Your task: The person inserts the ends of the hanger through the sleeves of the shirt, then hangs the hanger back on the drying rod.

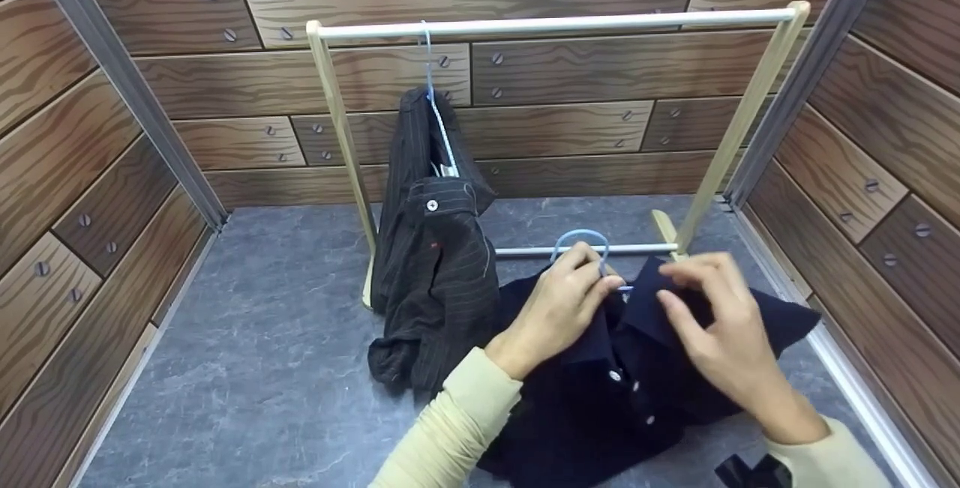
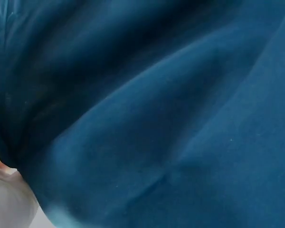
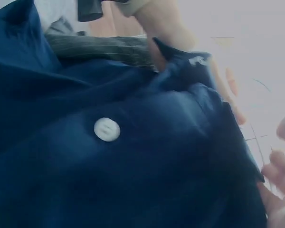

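A dark navy button-up shirt (image 1: 570,420) is held up over the floor in front of the rack's right half. A light blue clothes hanger (image 1: 582,232) shows its hook above the shirt's collar. My left hand (image 1: 551,308) pinches the hanger just below the hook, at the neck opening. Beside the collar's other side is my right hand (image 1: 724,334), thumb and fingers spread apart close to the collar flap (image 1: 649,304). White buttons (image 3: 107,129) run down the shirt front in the right wrist view. Blue cloth (image 2: 180,123) fills most of the left wrist view.
A garment rack with a white top rail (image 1: 555,25) and wooden posts stands at the back. Black pinstriped trousers (image 1: 442,270) hang on another hanger (image 1: 429,61) toward its left end. Wood-patterned panels (image 1: 562,76) enclose the grey floor (image 1: 247,368).
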Action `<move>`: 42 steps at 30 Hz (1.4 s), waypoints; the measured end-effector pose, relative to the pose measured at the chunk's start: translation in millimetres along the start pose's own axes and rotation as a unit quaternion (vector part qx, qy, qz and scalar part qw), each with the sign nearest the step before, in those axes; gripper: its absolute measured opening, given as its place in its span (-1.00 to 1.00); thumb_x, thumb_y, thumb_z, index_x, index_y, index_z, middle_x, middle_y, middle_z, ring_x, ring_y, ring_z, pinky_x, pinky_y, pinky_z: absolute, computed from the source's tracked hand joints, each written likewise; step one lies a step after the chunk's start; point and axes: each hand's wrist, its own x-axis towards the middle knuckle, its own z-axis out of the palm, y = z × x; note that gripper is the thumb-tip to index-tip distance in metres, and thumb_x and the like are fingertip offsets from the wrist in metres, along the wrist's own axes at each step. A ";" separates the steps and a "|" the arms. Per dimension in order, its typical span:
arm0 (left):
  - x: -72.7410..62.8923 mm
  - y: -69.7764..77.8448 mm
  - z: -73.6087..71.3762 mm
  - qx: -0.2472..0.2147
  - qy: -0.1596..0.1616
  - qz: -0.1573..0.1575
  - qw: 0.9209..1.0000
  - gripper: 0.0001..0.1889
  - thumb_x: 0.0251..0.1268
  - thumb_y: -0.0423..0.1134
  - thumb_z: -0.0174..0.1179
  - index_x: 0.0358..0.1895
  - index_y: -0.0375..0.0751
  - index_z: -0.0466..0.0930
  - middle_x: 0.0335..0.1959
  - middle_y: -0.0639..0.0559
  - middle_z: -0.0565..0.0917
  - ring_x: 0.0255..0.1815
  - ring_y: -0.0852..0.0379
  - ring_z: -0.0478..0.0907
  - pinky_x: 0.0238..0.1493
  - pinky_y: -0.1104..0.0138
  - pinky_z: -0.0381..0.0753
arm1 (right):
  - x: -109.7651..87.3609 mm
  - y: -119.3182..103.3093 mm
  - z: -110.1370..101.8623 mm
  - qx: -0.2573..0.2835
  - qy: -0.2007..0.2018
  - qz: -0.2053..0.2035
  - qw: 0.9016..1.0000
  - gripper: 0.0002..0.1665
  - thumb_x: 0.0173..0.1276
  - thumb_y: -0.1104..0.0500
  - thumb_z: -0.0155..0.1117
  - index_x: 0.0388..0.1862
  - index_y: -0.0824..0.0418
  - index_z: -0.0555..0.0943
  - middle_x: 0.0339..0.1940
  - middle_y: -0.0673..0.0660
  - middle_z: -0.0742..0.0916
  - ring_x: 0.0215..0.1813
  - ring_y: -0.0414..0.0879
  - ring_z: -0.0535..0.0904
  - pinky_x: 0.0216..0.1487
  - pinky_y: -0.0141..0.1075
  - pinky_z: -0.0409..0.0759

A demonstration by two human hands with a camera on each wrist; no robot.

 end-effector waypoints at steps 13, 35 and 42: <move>9.2 6.4 -1.3 -0.056 0.001 0.019 0.998 -0.73 0.48 -0.04 0.06 -0.29 -0.08 0.66 -0.22 0.09 0.55 -0.18 0.26 0.56 -0.07 0.54 0.51 | -2.7 8.3 -14.0 -0.202 -0.090 -0.009 0.975 -0.77 0.13 0.22 0.50 -0.21 0.15 0.71 -0.33 0.01 0.74 -0.40 -0.05 0.67 -0.38 -0.15 0.55; 31.9 17.1 -28.2 0.016 -0.003 0.066 0.998 -0.74 0.50 -0.08 0.04 -0.11 -0.13 0.67 -0.27 0.12 0.66 -0.23 0.25 0.63 -0.07 0.50 0.60 | 9.9 7.8 -43.1 -0.139 0.065 -0.006 0.988 -0.78 0.15 0.26 0.44 -0.22 0.33 0.73 -0.36 0.18 0.76 -0.22 -0.27 0.60 -0.03 -0.66 0.36; 40.9 15.8 -33.6 0.050 0.059 0.053 0.996 -0.77 0.47 -0.09 0.08 -0.17 -0.12 0.67 -0.30 0.13 0.66 -0.23 0.23 0.65 -0.14 0.41 0.64 | 18.5 -3.4 -62.4 -0.108 0.030 -0.019 0.994 -0.62 0.28 0.28 0.25 0.06 0.40 0.65 -0.14 0.28 0.75 0.02 -0.40 0.56 0.18 -0.60 0.36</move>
